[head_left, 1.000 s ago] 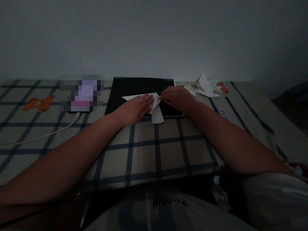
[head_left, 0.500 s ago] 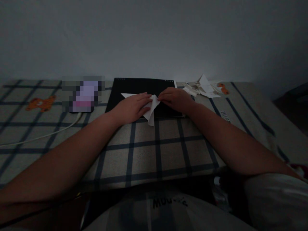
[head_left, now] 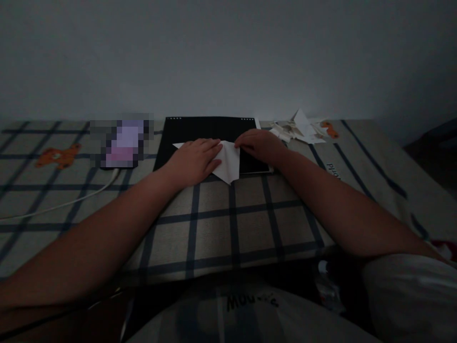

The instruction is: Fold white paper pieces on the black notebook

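Note:
A folded sheet of white paper [head_left: 229, 161] lies over a black board or pad [head_left: 210, 126], its lower corner reaching past the board's near edge onto the cloth. My left hand [head_left: 195, 159] rests flat on the paper's left part with the fingers stretched out, and a pointed tip shows at its far left. At the paper's right upper edge, my right hand [head_left: 260, 145] pinches the corner between thumb and fingers. Its curled fingers are partly hidden.
Folded white paper pieces [head_left: 302, 128] lie in a pile right of the board. On the left a phone [head_left: 124, 143], its screen blurred, has a white cable [head_left: 96, 192] attached. A checked cloth [head_left: 214, 219] covers the table, which meets a wall [head_left: 228, 57] behind.
The raised, crumpled right part of the paper has been spread out flatter and wider towards the right. Both hands stay in nearly the same places.

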A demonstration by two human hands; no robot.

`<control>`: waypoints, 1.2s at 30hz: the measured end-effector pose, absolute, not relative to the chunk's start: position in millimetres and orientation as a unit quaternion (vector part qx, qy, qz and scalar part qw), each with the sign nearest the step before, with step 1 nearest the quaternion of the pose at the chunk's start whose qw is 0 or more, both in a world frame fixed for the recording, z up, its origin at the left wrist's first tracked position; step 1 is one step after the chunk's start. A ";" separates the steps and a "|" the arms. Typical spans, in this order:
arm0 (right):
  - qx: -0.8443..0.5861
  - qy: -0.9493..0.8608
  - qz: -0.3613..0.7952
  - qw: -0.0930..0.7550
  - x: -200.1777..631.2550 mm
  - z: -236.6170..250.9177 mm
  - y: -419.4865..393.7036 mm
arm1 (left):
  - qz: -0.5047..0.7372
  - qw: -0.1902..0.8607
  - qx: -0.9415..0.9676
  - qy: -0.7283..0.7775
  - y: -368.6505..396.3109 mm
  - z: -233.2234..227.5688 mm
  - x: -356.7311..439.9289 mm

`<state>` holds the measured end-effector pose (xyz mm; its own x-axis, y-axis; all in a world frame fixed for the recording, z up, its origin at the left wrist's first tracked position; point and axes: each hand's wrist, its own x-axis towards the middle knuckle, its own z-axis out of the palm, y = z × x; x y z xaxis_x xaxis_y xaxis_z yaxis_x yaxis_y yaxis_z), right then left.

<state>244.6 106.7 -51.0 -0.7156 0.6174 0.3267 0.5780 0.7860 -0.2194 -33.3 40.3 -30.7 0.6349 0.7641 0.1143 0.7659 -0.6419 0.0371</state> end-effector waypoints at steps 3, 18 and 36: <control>-0.329 -0.922 0.052 0.197 247.0 -52.1 109.8 | -0.077 0.014 -0.898 -0.433 39.7 -35.3 -31.6; -0.310 -0.936 -0.014 0.167 248.7 -49.1 106.3 | -0.050 0.001 -0.899 -0.436 42.1 -35.1 -32.0; -0.315 -0.939 -0.056 0.123 242.3 -40.6 100.7 | -0.045 -0.005 -0.905 -0.424 44.5 -37.7 -32.6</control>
